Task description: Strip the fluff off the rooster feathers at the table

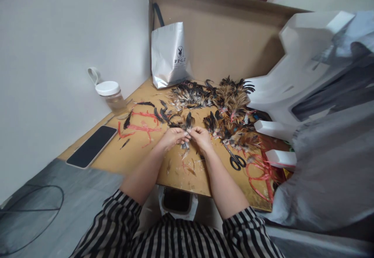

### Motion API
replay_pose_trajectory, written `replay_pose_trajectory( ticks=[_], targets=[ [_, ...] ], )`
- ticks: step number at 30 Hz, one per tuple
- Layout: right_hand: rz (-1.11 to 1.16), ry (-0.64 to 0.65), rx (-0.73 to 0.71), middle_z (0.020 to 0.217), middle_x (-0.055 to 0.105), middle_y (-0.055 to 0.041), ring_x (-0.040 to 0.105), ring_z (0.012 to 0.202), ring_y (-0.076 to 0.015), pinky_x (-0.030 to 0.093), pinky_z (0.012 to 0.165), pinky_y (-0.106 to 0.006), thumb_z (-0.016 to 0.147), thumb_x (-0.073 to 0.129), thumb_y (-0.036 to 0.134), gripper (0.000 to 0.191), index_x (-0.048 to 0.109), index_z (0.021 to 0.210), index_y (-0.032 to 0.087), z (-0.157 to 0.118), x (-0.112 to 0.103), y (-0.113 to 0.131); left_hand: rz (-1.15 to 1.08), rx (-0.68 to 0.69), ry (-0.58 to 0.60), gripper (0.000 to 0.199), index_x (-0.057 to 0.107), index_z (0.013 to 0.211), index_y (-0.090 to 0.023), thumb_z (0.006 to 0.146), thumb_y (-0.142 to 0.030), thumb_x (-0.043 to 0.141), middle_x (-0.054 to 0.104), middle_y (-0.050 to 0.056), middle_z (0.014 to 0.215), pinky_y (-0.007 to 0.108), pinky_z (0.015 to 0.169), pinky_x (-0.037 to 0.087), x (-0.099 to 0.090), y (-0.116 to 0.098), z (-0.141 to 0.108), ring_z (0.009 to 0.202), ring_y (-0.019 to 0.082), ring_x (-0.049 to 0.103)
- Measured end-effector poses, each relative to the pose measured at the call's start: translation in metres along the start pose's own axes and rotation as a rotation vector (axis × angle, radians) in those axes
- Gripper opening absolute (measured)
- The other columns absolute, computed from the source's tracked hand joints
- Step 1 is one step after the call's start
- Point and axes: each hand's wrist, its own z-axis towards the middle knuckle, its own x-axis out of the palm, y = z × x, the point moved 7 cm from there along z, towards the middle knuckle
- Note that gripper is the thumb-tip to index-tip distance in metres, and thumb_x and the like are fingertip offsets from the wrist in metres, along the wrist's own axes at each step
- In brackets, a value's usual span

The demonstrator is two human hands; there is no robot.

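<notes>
Both hands meet over the front middle of the wooden table. My left hand is closed, fingertips pinched on a small bunch of dark feathers. Fingers and thumb of my right hand pinch the same bunch from the other side. Dark tips stick up beyond the fingers, and pale quill ends hang below them. Just right of the hands lie brown and black feather bundles. Larger feather piles spread behind. Strips of red plastic twine lie left of the hands among loose black feathers.
Black-handled scissors lie right of my right arm, beside tangled red twine. A phone and a lidded jar are at the left. A silver bag stands before the cardboard wall. White foam borders the right.
</notes>
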Motion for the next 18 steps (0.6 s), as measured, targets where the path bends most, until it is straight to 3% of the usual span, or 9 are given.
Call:
replay_pose_trajectory(
  ticks=[3,9,18],
  targets=[
    [-0.005,0.011,-0.005,0.055,0.055,0.0027,0.044,0.048,-0.0069,0.033,0.050,-0.020,0.056,0.068,0.039,0.027,0.055,0.059,0.015,0.0000,0.0005,-0.0006,0.021,-0.002,0.000,0.021,0.061,0.070,-0.009,0.063,-0.029,0.067,0.066,0.010,0.077,0.018,0.050,0.043,0.0004,-0.0003,-0.0005,0.056,0.009,0.059],
    [0.029,0.071,0.088,0.048,0.050,0.0049,0.035,0.040,-0.0048,0.024,0.041,-0.019,0.055,0.069,0.038,0.027,0.057,0.064,0.016,-0.0014,0.0032,-0.0031,-0.022,0.009,-0.015,0.020,0.060,0.069,-0.010,0.063,-0.027,0.068,0.065,0.008,0.072,0.018,0.049,0.043,-0.0011,-0.0002,0.0005,0.053,0.009,0.058],
    [0.108,0.132,0.102,0.048,0.048,0.0059,0.033,0.039,-0.0043,0.021,0.041,-0.019,0.057,0.068,0.034,0.024,0.052,0.065,0.017,-0.0013,0.0059,-0.0071,-0.109,-0.001,0.015,0.017,0.060,0.073,-0.008,0.065,-0.022,0.066,0.064,0.008,0.071,0.015,0.048,0.043,0.0004,0.0003,0.0004,0.053,0.007,0.057]
  ],
)
